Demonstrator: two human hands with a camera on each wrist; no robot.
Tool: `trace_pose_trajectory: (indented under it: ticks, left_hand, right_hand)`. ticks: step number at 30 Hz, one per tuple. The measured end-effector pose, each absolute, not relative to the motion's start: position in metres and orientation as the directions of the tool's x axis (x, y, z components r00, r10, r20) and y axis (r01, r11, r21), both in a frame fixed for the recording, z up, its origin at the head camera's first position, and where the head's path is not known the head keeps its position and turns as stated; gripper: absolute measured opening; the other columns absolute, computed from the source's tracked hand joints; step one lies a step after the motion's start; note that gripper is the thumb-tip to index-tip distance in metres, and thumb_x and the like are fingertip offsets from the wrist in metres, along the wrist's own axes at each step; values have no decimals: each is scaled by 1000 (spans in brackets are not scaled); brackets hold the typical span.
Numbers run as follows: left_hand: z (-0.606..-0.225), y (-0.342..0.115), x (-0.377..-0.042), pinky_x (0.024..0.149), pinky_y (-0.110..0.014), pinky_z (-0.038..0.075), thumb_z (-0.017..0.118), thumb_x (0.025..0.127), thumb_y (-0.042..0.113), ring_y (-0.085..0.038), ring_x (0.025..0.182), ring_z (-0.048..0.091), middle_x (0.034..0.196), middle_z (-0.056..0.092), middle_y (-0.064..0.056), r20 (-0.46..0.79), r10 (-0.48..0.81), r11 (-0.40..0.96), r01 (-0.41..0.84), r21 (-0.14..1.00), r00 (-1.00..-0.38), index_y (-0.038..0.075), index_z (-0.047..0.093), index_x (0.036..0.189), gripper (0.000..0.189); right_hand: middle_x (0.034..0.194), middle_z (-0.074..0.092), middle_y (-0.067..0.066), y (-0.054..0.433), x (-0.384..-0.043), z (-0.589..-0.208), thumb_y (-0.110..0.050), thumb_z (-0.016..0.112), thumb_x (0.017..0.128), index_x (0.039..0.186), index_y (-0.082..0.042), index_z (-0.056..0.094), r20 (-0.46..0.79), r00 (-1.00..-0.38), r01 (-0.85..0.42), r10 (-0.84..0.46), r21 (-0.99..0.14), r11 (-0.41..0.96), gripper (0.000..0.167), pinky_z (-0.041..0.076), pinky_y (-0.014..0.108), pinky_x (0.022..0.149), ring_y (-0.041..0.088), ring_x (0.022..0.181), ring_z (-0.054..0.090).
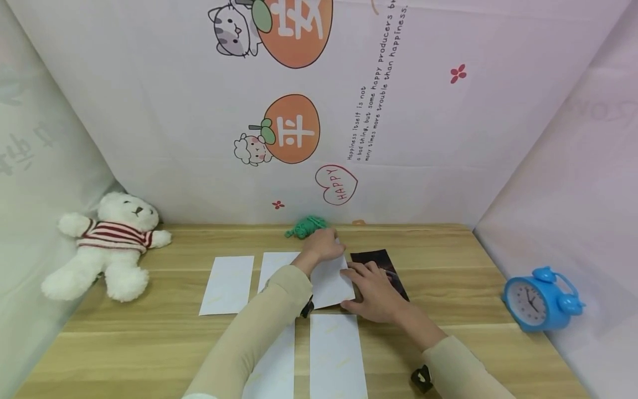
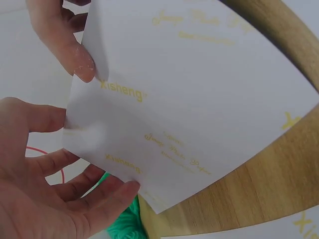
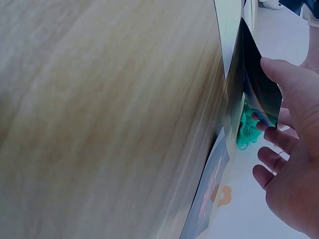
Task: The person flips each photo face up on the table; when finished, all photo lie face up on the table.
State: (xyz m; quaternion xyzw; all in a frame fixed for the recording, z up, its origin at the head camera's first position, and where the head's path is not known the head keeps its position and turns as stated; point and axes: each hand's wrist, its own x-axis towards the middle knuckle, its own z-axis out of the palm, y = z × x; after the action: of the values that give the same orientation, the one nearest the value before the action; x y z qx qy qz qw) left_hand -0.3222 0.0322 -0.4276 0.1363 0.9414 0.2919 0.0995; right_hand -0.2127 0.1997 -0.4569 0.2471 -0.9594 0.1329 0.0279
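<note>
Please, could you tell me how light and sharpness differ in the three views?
Head: bright, the HAPPY heart readable; left wrist: soft shadow on the held card, its upper print faint; right wrist: dimmer, tabletop blurred.

You're at a small staged tabletop booth, boxed in by creased white sheeting: a printed backdrop (image 1: 423, 127) with cartoon characters and slogans, plus a left side panel (image 1: 45, 111) and a right side panel (image 1: 588, 194). Your wood-grain tabletop (image 1: 448, 266), white teddy bear (image 1: 117, 238), blue alarm clock (image 1: 540, 302) and green yarn (image 1: 307, 227) give it a homely, desk-corner look. Whether the room beyond is a home or a studio, you can't tell.
</note>
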Motion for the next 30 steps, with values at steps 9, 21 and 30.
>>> trace_pose_trajectory:
  ticks: [9, 21, 30]
  left_hand:
    - [-418, 24, -319, 81, -37, 55, 63, 100, 29, -24, 95, 63, 115, 70, -15, -107, 285, 731, 144, 667, -953, 3, 66, 119, 33]
    - [-422, 17, -327, 68, -26, 45, 67, 96, 24, -18, 86, 58, 107, 70, -13, -63, 226, 611, 91, 787, -972, 1, 69, 116, 31]
    - [-423, 8, -331, 89, -38, 64, 65, 97, 20, -27, 107, 67, 122, 67, -14, -154, 211, 393, -60, 918, -965, 0, 67, 116, 28]
  right_hand:
    - [156, 53, 14, 197, -214, -456, -47, 86, 82, 145, -13, 57, 185, -864, -501, -468, -224, 836, 77, 48, 69, 103, 33, 126, 52]
    - [155, 55, 12, 195, -214, -456, -44, 87, 82, 152, -9, 49, 244, -867, -493, -435, -290, 820, 88, 50, 56, 103, 31, 125, 54]
    - [146, 62, 18, 198, -212, -454, -39, 73, 96, 154, 0, 44, 108, -899, -427, -425, -437, 791, 76, 53, 55, 105, 37, 135, 54]
